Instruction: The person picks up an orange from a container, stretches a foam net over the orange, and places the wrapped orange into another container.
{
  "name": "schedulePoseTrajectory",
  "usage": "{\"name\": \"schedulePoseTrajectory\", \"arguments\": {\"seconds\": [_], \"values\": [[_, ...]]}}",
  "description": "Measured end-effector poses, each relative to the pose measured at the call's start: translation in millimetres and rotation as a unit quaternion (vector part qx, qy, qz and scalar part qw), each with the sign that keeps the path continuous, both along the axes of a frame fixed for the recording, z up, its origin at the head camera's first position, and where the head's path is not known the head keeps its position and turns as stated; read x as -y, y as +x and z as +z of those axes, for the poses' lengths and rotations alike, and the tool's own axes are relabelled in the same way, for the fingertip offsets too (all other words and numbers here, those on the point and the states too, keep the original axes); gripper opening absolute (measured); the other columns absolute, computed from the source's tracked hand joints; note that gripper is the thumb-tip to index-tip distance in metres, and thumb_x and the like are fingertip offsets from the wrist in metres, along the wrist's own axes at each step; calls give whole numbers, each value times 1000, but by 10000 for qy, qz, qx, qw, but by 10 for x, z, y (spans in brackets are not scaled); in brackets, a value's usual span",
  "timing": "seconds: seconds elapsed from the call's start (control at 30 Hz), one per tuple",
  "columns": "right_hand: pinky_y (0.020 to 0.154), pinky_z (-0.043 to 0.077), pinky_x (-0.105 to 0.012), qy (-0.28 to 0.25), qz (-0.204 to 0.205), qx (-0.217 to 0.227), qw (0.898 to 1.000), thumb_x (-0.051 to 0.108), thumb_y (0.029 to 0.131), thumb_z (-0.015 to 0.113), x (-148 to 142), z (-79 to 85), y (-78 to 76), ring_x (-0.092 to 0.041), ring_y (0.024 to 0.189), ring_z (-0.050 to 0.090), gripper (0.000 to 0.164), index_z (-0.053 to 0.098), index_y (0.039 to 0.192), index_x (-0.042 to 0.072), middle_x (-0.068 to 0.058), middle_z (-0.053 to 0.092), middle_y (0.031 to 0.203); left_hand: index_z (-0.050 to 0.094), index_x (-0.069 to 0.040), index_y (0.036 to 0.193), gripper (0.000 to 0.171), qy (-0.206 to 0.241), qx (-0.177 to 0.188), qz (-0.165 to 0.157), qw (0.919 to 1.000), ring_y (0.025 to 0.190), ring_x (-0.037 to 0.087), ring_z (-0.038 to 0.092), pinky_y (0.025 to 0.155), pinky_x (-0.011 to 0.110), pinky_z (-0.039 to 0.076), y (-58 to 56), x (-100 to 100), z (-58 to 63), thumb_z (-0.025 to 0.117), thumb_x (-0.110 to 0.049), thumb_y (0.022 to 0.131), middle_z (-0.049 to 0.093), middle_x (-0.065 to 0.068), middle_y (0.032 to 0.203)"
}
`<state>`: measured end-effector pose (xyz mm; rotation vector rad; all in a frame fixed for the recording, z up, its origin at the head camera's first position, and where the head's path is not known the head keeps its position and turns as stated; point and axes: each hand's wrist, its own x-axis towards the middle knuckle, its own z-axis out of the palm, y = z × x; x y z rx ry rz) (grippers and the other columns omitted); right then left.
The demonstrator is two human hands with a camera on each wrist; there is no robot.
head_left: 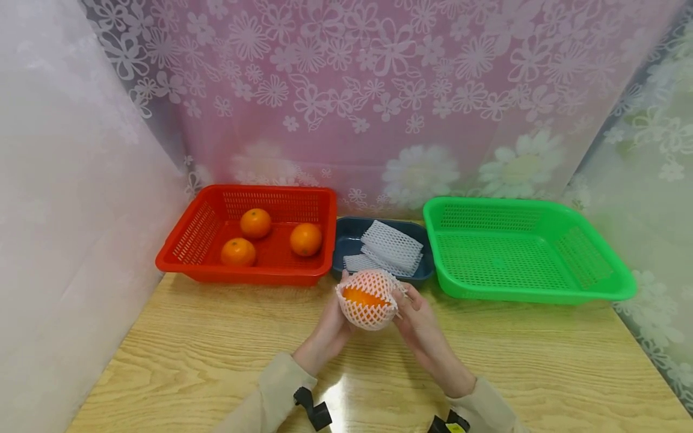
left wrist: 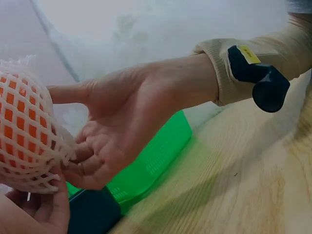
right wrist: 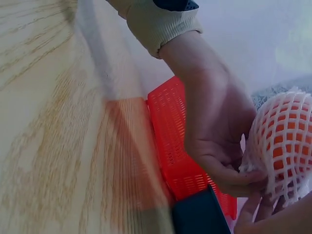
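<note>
An orange (head_left: 361, 296) in a white foam net sleeve (head_left: 369, 317) is held between both hands over the front of the table. Bare peel shows through a gap in the mesh. My left hand (head_left: 332, 319) grips the wrapped fruit from the left side, its fingers partly hidden behind and below it. On the other side, my right hand (head_left: 419, 322) pinches the gathered edge of the net. In the left wrist view, the right hand's thumb (left wrist: 70, 93) reaches to the netted orange while the other fingers curl at the net's end.
Three bare oranges (head_left: 238, 252) lie in a red basket (head_left: 243, 275) at left. A dark blue tray (head_left: 346, 231) with flat foam nets (head_left: 392, 243) stands in the middle, just beyond the hands. To the right is a green basket (head_left: 498, 263). A flowered curtain (head_left: 379, 108) hangs behind.
</note>
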<state>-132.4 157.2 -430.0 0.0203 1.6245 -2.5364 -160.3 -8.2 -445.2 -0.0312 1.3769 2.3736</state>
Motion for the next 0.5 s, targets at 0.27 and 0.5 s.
{"name": "schedulePoseTrajectory", "arguments": {"seconds": [0.27,0.5], "values": [[88,53,-22,249,-769,97,9967,10,103,59,7,-10,-15,-9,101,63,19,51,120,8,3,66,108,37,-8,151,75,358,381,-730,9960,131,24,41,113,39,33,19,-57,73,42,-62,98,43,7,146],[75,56,-22,504,-1133,149,9922,12,102,61,15,-117,-40,-8,88,64,8,56,101,17,3,67,97,48,-11,137,49,675,429,-678,9945,118,15,47,104,30,38,125,-150,72,43,-45,102,52,-3,127]]}}
